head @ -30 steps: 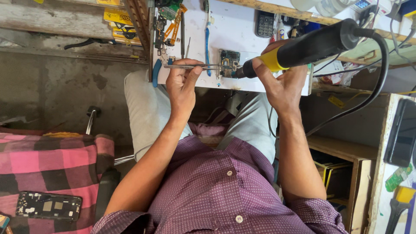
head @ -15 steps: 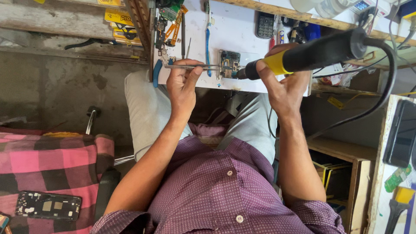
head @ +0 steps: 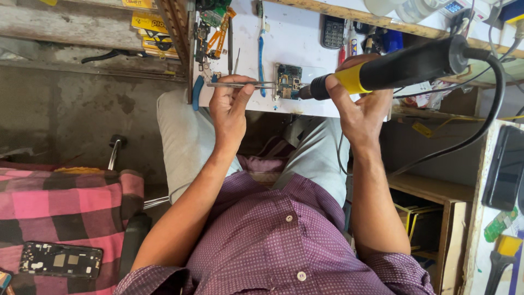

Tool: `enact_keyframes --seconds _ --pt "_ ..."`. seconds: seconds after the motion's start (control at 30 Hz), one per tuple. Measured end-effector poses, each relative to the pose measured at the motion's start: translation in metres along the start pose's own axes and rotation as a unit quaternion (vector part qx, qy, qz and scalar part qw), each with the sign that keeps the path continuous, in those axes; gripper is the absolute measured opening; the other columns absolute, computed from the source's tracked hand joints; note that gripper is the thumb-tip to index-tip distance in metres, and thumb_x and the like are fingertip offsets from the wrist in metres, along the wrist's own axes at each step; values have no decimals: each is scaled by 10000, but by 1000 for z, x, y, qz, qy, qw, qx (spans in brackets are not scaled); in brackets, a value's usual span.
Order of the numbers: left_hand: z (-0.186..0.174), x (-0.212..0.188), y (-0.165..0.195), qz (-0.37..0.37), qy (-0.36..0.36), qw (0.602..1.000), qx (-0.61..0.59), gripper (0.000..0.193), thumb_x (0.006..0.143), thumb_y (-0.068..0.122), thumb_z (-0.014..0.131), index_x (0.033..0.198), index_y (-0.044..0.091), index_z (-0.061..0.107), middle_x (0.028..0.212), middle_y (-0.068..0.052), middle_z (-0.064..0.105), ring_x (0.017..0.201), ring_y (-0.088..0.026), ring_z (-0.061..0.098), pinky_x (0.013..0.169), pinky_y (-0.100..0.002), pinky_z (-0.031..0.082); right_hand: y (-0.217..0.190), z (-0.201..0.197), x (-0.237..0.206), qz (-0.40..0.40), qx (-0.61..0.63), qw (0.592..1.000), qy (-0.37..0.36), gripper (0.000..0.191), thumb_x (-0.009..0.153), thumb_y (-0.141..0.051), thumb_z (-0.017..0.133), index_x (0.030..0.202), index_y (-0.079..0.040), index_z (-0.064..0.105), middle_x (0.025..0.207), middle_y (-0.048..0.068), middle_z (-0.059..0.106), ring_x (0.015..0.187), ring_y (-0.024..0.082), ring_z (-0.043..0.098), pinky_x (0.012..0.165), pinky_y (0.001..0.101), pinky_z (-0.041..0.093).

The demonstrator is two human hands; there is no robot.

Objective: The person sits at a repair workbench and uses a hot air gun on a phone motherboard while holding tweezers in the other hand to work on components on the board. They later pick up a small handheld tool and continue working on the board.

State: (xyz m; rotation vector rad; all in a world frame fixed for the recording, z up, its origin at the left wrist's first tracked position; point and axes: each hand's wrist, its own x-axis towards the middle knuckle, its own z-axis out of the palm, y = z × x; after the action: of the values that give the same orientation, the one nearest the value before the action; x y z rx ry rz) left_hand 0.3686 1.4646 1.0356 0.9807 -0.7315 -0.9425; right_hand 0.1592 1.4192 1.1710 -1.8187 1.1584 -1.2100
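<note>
Not much shift from a second back — iron tilted a bit flatter, tip at board on counter. Right hand clamped on iron grip, left hand pinching tweezers onto board edge — same spot getting heat, looks mid-joint.

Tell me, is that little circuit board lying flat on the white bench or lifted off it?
Flat: the circuit board rests on the white bench, tweezers and hot-air tool pointing at it.
</note>
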Motion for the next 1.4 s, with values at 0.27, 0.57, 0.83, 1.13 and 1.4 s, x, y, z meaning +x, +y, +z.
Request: enact_keyframes --seconds 0.27,0.57,0.83,1.13,1.4 --pt "4 7 -1 -2 4 1000 -2 241 1026 199 730 1146 20 624 1060 -33 716 900 -64 607 830 -217 496 2 -1 7 -3 -1 1000 -6 255 981 -37 779 1169 -12 609 1082 80 650 997 153 622 936 301 509" --pt "7 10 3 -5 3 1000 19 217 1035 191 721 1146 28 631 1057 -22 715 884 -53 591 795 -211 470 6 -3 10 -17 0 1000 2 266 983 -36 776 1183 -11 602 1087 82 650 1005 161 626 951 310 514" --pt "9 10 3 3 3 1000 12 197 1039 172 714 1140 29 623 1063 -28 721 896 -55 610 813 -212 484 7 -3 13 -18 -12 1000 -1 252 975 -34 782 1158 -8 612 1067 78 653 982 157 627 931 307 519" --pt "10 11 -1 11 3 1000 8 195 1040 167 714 1139 22 630 1061 -29 717 911 -59 622 831 -215 498 5 -4 15 -14 -25 1000 -7 240 976 -41 785 1153 -13 626 1074 69 653 978 150 628 925 302 512" --pt "8 9 3 1 8 999 38 217 1036 198 718 1139 21 646 1045 -20 712 877 -55 590 794 -210 470 3 -2 16 -13 -24 1000 -6 230 979 -59 788 1140 -10 630 1052 67 648 975 149 622 919 296 505"
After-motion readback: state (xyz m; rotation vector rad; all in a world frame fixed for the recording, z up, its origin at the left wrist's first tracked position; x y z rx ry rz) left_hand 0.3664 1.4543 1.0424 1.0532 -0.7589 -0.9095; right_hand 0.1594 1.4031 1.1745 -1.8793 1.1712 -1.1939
